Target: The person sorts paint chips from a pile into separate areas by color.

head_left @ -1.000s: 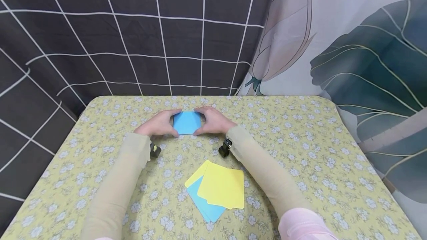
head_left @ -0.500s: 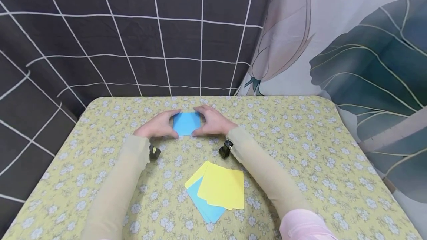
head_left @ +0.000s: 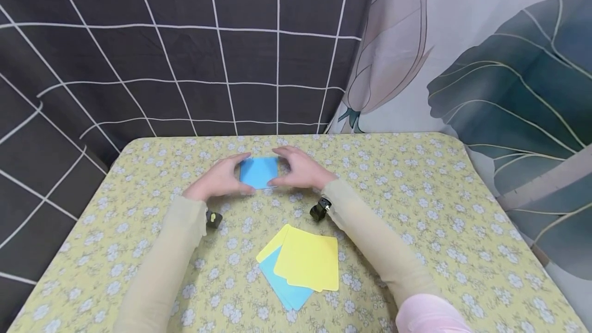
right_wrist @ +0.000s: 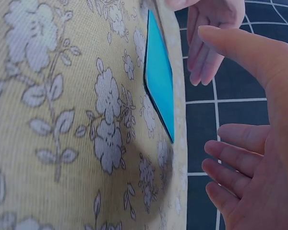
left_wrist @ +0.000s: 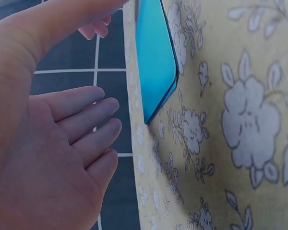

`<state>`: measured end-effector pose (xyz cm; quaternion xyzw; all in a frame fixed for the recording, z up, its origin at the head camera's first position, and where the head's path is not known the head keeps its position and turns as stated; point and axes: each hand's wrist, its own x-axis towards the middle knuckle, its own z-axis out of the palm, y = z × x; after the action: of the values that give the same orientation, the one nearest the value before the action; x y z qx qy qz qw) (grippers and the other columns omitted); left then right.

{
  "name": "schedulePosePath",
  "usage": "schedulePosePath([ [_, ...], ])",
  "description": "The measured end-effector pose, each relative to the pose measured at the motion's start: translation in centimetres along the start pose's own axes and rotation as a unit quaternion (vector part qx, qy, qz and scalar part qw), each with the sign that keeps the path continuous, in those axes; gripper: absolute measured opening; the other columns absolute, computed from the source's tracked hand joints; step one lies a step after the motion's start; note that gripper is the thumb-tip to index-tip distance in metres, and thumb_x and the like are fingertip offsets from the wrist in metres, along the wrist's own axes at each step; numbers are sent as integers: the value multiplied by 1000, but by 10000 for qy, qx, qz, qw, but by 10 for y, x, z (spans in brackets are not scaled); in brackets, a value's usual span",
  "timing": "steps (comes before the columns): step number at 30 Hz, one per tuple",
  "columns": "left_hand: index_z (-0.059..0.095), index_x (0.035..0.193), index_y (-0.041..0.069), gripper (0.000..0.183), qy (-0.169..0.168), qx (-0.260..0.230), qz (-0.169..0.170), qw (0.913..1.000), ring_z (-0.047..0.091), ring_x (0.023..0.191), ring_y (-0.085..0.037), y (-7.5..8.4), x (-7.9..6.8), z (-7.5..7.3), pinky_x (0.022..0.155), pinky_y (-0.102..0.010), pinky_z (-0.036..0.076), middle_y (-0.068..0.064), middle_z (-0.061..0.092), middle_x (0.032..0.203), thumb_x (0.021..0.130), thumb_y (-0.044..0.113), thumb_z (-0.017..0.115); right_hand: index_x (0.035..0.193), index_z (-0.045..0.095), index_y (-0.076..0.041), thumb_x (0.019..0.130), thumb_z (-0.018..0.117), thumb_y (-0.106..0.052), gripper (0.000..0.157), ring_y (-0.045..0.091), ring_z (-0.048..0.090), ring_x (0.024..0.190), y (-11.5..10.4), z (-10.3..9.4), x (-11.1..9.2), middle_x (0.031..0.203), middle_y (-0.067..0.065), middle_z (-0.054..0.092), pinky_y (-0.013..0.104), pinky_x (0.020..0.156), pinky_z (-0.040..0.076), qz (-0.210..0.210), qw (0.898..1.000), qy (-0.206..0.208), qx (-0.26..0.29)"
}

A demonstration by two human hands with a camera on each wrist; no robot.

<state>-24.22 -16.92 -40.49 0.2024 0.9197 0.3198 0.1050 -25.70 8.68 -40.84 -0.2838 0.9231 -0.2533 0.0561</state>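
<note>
A small blue stack of square cards (head_left: 259,172) lies flat on the tablecloth toward the table's far side. My left hand (head_left: 220,177) is at its left side, thumb near the front edge and index finger by the far left corner. On the other side, my right hand (head_left: 300,168) has its thumb tip at the near right corner and its fingers off the right edge. Both wrist views show relaxed, spread fingers on the left hand (left_wrist: 72,124) and the right hand (right_wrist: 254,158), with the blue cards (right_wrist: 159,79) resting on the cloth between them.
Nearer the person, several loose yellow cards (head_left: 312,261) overlap blue cards (head_left: 284,281) in an untidy fan. A floral cloth (head_left: 416,209) covers the table. Behind it hangs a dark grid-patterned curtain (head_left: 250,55), with a leaf-patterned curtain (head_left: 509,81) at the right.
The right hand has drawn slightly right, its fingers parting from the stack's edge. The left thumb has slid a little right along the near edge. The fanned cards stay put.
</note>
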Motion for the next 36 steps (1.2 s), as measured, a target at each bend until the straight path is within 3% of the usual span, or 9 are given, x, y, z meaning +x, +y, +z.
schedulePosePath([
  [8,37,155,-2,104,313,193,389,9986,42,139,-42,7,-6,6,114,-55,35,-22,40,156,73,31,91,156,41,-7,82,77,-58,96,29,32,147,2,-5,-11,159,12,38,45,119,29,21,10000,48,-38],
  [17,32,159,2,104,393,248,212,9987,40,140,-44,15,-18,12,112,-59,36,-21,35,159,78,38,87,157,39,-7,81,75,-62,100,30,31,147,1,-9,-19,159,14,38,49,119,28,-3,9999,151,-69],
  [36,31,160,6,96,492,507,500,9963,27,148,-36,27,-35,21,118,-56,26,-13,32,163,88,51,76,158,38,-12,81,72,-68,101,30,32,146,12,-25,-52,160,11,36,52,118,29,-45,9990,416,-128],
])
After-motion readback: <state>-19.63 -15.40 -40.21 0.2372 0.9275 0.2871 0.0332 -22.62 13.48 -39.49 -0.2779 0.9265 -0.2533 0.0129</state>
